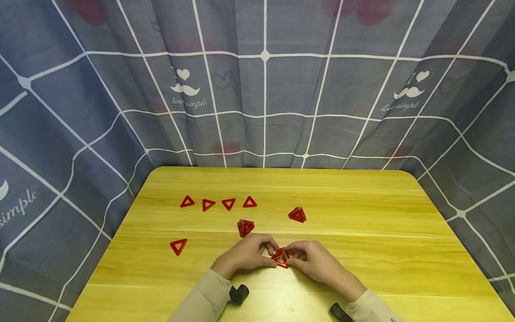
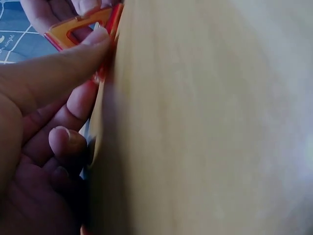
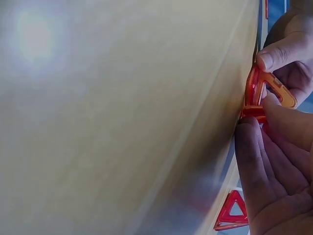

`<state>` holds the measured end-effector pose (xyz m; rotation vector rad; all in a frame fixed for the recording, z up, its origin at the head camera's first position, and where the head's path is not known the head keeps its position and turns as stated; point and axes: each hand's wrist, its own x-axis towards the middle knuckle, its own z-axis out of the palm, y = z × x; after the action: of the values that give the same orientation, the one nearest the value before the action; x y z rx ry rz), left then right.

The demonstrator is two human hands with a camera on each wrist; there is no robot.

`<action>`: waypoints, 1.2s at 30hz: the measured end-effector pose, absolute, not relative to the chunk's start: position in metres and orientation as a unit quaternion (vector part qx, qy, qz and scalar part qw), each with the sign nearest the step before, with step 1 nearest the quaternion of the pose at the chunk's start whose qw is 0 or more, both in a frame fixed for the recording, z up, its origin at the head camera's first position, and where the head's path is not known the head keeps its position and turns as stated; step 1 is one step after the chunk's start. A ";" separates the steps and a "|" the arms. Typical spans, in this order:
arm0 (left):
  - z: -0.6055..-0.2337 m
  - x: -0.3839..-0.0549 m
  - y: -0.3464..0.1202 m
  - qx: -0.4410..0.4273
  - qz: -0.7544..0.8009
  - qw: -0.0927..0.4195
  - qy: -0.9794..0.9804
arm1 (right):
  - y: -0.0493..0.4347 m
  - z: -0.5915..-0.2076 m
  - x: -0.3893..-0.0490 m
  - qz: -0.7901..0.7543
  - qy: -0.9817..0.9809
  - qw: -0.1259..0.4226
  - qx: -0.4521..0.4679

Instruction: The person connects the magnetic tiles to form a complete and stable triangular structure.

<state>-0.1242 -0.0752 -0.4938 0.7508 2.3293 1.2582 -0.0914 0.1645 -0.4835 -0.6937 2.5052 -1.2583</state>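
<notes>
Low over the near middle of the table, both hands meet at a small pyramid of red triangular frame tiles [image 1: 282, 264]. My left hand [image 1: 250, 254] pinches its left side between thumb and fingers. In the left wrist view, the left thumb lies across a translucent orange-red tile [image 2: 62, 34]. From the other side my right hand [image 1: 315, 263] pinches the pyramid, and its thumb [image 3: 288, 120] and fingers show beside the red tile edges in the right wrist view. Fingers cover part of the pyramid.
Two assembled red pyramids, a left one [image 1: 246, 227] just beyond the left hand and a right one [image 1: 297, 214], stand on the wooden table [image 1: 382, 232]. Several flat triangle tiles [image 1: 228, 204] lie in a row at the back left, another tile [image 1: 179, 246] nearer. A grid-patterned curtain [image 1: 241, 89] surrounds the table.
</notes>
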 end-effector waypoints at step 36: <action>-0.483 -0.121 -0.076 0.281 0.384 0.137 0.869 | 0.163 -0.476 -0.101 -0.425 0.857 0.142 -0.252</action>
<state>-0.1209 -0.0757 -0.4829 0.8126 2.5134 1.1121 -0.1012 0.1627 -0.4757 -0.7283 2.4748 -1.2279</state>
